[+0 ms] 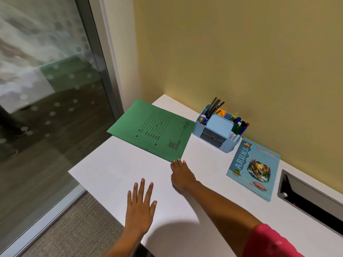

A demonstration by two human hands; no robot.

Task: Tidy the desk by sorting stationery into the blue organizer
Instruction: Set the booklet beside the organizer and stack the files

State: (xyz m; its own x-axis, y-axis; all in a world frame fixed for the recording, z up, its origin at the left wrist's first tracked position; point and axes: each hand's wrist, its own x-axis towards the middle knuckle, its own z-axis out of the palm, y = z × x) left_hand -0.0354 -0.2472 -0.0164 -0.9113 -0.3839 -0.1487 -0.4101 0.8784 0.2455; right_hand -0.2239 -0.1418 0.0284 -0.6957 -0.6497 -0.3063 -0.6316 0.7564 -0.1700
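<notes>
The blue organizer [217, 131] stands on the white desk [115, 175] near the yellow wall, holding black pencils [213, 107], markers [239, 127], pens and a sticky-note pad. A green file folder [154, 129] lies flat to its left, its far corner overhanging the desk edge. My right hand [181, 174] rests with fingertips touching the folder's near corner; I cannot tell whether it pinches it. My left hand [141, 206] hovers flat over the bare desk, fingers spread, holding nothing.
A blue notebook with a picture cover [254, 168] lies right of the organizer. A cable slot [308, 197] is cut into the desk at far right. A glass partition [46, 89] and floor lie left of the desk edge.
</notes>
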